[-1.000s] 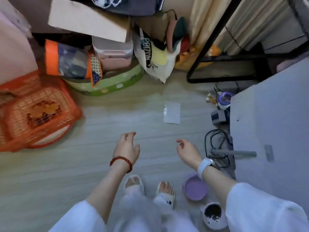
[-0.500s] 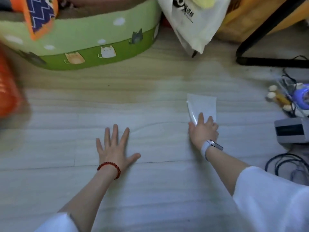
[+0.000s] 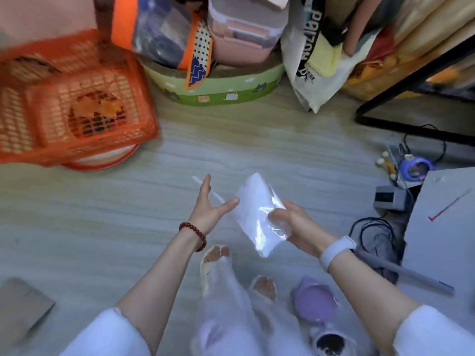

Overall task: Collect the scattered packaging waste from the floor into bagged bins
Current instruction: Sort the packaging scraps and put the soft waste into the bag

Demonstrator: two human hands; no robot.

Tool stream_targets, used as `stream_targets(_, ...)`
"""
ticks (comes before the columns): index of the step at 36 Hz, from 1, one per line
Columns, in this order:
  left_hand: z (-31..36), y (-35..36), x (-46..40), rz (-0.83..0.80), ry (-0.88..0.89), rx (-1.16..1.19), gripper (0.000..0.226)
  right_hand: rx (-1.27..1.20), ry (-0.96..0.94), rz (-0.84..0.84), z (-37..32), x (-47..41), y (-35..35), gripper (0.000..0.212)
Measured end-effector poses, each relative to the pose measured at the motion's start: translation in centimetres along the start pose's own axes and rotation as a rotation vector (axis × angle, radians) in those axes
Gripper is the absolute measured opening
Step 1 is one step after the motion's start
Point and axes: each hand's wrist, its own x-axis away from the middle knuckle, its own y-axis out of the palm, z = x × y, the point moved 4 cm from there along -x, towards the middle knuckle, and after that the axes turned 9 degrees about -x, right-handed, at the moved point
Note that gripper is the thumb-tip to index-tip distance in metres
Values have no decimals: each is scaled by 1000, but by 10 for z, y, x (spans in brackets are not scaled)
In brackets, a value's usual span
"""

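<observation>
Clear plastic wrapper (image 3: 259, 214); crinkled, tilted, held above the floor.

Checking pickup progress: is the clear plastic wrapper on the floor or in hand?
In hand: the right hand grips the clear plastic wrapper above the floor.

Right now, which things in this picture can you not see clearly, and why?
- Head view: the orange basket is motion-blurred; its contents cannot be identified.
- The clear plastic bag in the right hand: whether anything is inside is unclear.
- The cardboard is cut off by the left edge.
- No bagged bin is in frame.
</observation>
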Motion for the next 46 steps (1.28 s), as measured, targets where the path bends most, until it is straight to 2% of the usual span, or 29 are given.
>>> stream_targets(4,27,-29,100,5,-92,274,95,-32,44,-128,-21,97,53,48)
stream_targets(10,36,-63,230,-36,-151,429,95,119,152,-224,-36,204,116,55)
stream_targets(13,30,-83,281,-1,-145,393,100,188,216,-336,-35,240,146,44)
stream_targets(14,24,-90,297,15,-153,377,105,230,235,-349,-32,251,158,39)
stream_targets(15,16,-95,311,38,-146,360,100,285,241,-326,-28,259,168,34)
stream_targets(17,6,-105,344,159,-99,260,61,418,206,-220,-17,270,188,19)
stream_targets(18,-1,-112,360,287,-82,156,41,491,189,-177,-9,276,198,12)
stream_targets(21,-25,-134,411,661,-33,-233,15,668,179,-153,20,290,240,10)
stream_targets(23,-51,-144,441,786,19,-371,19,642,214,-178,45,302,276,16)
stream_targets(27,-114,-166,499,946,215,-474,43,413,344,-307,98,338,363,39)
stream_targets(30,-161,-189,548,990,236,-470,25,311,471,-486,145,360,425,70)
stream_targets(31,-182,-198,564,992,229,-446,19,297,513,-536,166,367,445,73)
stream_targets(32,-203,-208,582,966,200,-442,28,295,550,-559,187,376,464,70)
stream_targets(34,-244,-225,615,852,137,-491,53,367,553,-544,232,389,499,45)
stream_targets(36,-286,-240,650,672,55,-521,71,521,417,-483,276,398,534,15)
stream_targets(39,-349,-266,705,473,-90,-539,94,749,252,-427,337,413,582,22)
stream_targets(42,-413,-290,749,417,-168,-433,103,1040,61,-452,380,429,630,24)
stream_targets(46,-479,-318,790,396,-291,-305,109,1375,-156,-612,418,452,692,35)
